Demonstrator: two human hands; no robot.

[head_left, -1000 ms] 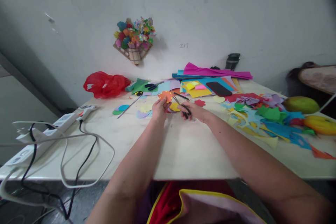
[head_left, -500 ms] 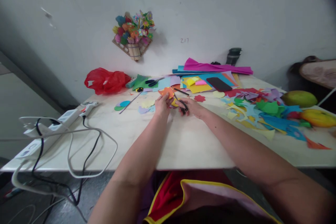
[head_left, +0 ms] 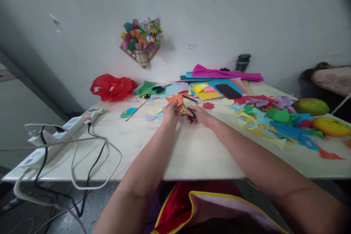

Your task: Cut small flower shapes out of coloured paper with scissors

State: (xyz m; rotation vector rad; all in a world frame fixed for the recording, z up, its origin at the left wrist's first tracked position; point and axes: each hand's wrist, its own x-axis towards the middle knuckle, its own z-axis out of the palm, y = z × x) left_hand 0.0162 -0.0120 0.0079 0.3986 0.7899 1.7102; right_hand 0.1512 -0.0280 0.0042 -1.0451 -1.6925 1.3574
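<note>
Between its thumb and fingers, my left hand [head_left: 171, 111] pinches an orange paper piece [head_left: 175, 99] just above the table. My right hand [head_left: 200, 114] is closed around the black handles of a pair of scissors [head_left: 192, 114]. The blades point up and left, at the right edge of the orange paper; whether they touch it I cannot tell. A yellow paper piece [head_left: 183, 110] shows between the two hands. Just beyond them lie a dark pencil [head_left: 190, 98] and a red flower cutout [head_left: 208, 105]. Pale yellow and lilac cutouts [head_left: 155, 110] rest left of my left hand.
Colored paper scraps [head_left: 279, 117] spread over the right side, beside a green mango-like fruit [head_left: 311, 106]. Stacked sheets, a black phone [head_left: 228, 91] and a second pair of scissors [head_left: 161, 88] lie at the back. A red plastic bag [head_left: 113, 87] and a corded power strip [head_left: 57, 139] occupy the left.
The whole view has shifted slightly, so things sit a little lower in the picture. Both hands keep their hold on the paper and the scissors, with little visible movement.
</note>
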